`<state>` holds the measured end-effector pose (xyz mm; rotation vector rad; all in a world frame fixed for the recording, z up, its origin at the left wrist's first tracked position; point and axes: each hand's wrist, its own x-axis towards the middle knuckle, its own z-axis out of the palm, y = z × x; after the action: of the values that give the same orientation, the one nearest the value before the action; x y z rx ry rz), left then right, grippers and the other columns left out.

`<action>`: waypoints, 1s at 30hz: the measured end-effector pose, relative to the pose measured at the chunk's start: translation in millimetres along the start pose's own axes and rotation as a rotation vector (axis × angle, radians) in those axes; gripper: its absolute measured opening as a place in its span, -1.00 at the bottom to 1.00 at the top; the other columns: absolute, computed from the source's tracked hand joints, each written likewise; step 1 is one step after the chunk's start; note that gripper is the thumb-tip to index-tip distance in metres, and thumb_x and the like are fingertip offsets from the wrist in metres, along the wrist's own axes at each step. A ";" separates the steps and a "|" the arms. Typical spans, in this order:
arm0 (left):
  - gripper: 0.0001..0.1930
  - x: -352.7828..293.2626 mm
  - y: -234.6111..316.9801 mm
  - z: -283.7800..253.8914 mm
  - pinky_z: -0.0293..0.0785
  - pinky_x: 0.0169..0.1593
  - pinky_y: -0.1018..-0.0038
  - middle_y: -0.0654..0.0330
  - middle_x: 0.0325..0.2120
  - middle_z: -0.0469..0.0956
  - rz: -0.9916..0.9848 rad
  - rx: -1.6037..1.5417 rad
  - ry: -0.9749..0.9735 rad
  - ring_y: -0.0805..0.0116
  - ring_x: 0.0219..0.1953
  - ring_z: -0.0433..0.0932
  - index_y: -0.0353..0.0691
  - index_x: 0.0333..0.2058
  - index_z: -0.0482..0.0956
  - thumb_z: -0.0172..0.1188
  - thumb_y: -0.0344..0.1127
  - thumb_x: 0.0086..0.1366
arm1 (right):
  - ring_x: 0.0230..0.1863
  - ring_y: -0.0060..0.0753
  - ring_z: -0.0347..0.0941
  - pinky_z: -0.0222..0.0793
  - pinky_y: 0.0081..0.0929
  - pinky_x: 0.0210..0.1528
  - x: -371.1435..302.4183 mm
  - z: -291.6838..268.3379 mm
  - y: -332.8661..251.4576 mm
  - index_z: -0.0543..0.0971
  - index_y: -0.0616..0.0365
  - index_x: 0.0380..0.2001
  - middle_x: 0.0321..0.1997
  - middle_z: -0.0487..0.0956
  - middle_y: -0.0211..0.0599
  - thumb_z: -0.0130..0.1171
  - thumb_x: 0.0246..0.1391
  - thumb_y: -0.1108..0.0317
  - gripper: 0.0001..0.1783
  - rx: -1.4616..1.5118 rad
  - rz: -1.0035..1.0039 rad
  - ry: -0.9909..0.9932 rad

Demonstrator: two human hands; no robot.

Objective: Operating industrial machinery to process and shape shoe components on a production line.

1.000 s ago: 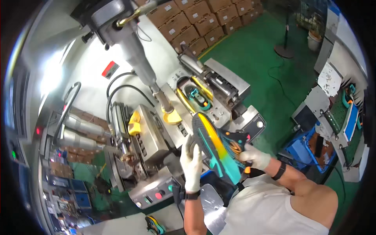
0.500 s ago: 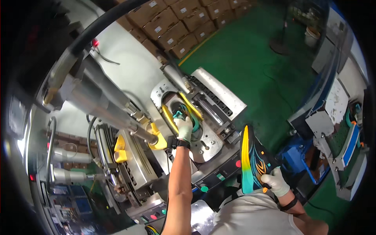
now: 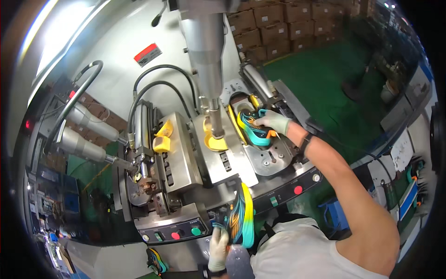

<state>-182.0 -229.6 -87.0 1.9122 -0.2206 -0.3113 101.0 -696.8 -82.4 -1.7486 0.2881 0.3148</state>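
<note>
On a green workshop floor (image 3: 297,79), stacked brown cartons (image 3: 274,35) stand beyond a steel press (image 3: 230,162) with smooth, hard plates, yellow pads (image 3: 161,144) and a control panel (image 3: 186,229) of coloured buttons. At lower left, a third shoe (image 3: 157,261) lies by a pale surface (image 3: 111,258). Teal, yellow and black, the seated shoe (image 3: 253,135) rests in the press's right-hand station; the hanging shoe (image 3: 247,209) is held before the machine, toe up. Both look light, with soft uppers and springy, firmer soles unlikely to break or slip from gloves; heel and collar offer the surest hold. The gloved right hand (image 3: 276,122) is closed on the seated shoe's collar, fingertips partly lost in the dark upper; the left hand (image 3: 217,251), somewhat blurred, appears to grip the hanging shoe near its opening.
</note>
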 end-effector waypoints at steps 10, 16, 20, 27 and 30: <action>-0.39 -203.4 -106.3 34.7 0.49 0.27 0.26 -0.21 0.21 0.44 -0.778 -0.248 0.894 0.00 0.12 0.59 -0.47 0.42 0.14 0.07 -0.38 0.49 | -0.23 0.16 0.72 0.58 0.04 -0.12 136.1 70.5 93.7 0.70 0.34 -0.37 -0.32 0.72 0.18 0.37 -0.01 0.05 -0.54 -0.697 -0.300 0.557; -0.51 -201.5 -283.1 75.3 0.56 0.05 -0.06 -0.29 -0.05 0.67 -0.839 0.155 0.889 -0.33 -0.03 0.65 -0.39 0.20 0.44 0.19 -0.36 0.31 | -0.28 -0.36 0.60 0.51 -0.27 -0.22 102.2 -8.8 85.3 0.67 0.24 -0.04 -0.23 0.71 -0.27 0.29 0.30 0.20 -0.67 -0.571 -0.161 0.198; -0.39 -237.4 -260.3 88.5 0.55 0.08 -0.14 -0.24 -0.10 0.67 -0.881 0.186 1.166 -0.37 0.00 0.63 -0.29 0.27 0.33 0.28 -0.34 0.27 | 0.43 -0.01 0.40 0.25 -0.21 0.46 -44.0 160.0 60.8 0.34 0.37 0.44 0.40 0.47 0.19 0.13 0.44 0.25 -0.37 -0.604 -0.767 0.271; -0.25 -287.0 -255.0 29.9 0.41 0.32 -0.04 -0.40 0.17 0.49 -0.610 -0.087 0.662 -0.35 0.25 0.47 -0.35 0.38 0.22 0.30 -0.10 0.37 | 0.66 0.49 -0.16 -0.14 0.08 0.66 -235.2 330.7 197.0 -0.05 0.41 0.58 0.64 -0.10 0.51 0.51 -0.06 0.32 0.27 -0.960 -0.559 -0.026; -0.30 -334.7 -273.7 -72.1 0.34 0.40 0.01 -0.30 0.23 0.49 -0.522 0.294 0.656 -0.24 0.32 0.45 -0.45 0.32 0.40 0.20 0.04 0.44 | 0.65 0.52 -0.16 -0.14 0.10 0.67 -191.7 292.4 229.8 0.00 0.42 0.56 0.62 -0.07 0.56 0.50 0.02 0.24 0.21 -1.235 -0.567 0.070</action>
<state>-475.0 31.3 -282.4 2.2347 0.7118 0.0249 -175.9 -451.1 -277.4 -2.9415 -0.4786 -0.0281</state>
